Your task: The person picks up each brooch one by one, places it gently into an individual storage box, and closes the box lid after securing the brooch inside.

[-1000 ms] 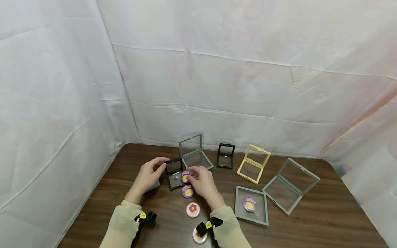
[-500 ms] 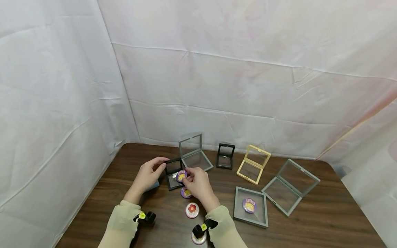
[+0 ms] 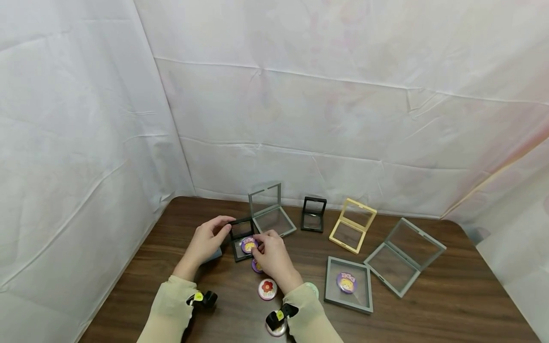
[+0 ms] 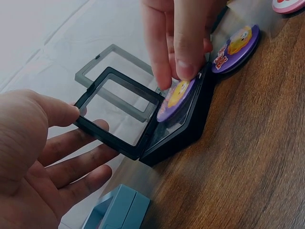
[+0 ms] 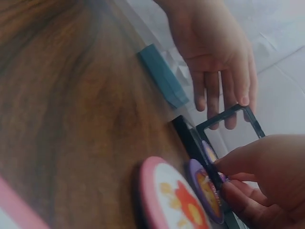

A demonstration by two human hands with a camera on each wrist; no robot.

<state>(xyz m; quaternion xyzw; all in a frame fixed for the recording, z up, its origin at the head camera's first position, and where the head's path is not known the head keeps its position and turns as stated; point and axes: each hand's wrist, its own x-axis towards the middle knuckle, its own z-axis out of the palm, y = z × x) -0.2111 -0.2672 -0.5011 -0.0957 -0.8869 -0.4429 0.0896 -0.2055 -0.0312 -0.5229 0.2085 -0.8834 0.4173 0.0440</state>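
Observation:
My left hand [image 3: 207, 242] pinches a corner of the raised lid of a small black display frame [image 4: 190, 133] between thumb and fingers. The frame stands open on the table, its clear film showing in both halves. My right hand [image 3: 273, 255] pinches the edge of a round purple button badge [image 4: 178, 93] with a yellow cartoon animal. That badge lies tilted over the frame's lower half, inside its rim in the left wrist view. A second purple badge [image 4: 236, 47] rests on the table beside the frame, partly hidden by my right hand in the head view.
A red-flower badge [image 3: 268, 289] and another badge [image 3: 276, 328] lie nearer me. A blue case [image 4: 116, 210] sits by my left hand. Behind and right stand open grey [image 3: 274, 221], black [image 3: 312, 228] and yellow [image 3: 343, 244] frames. One grey frame [image 3: 328, 281] holds a purple badge.
My right hand has moved slightly left with the purple badge, from the black frame's right edge to over its lower half. My left hand keeps its hold on the lid.

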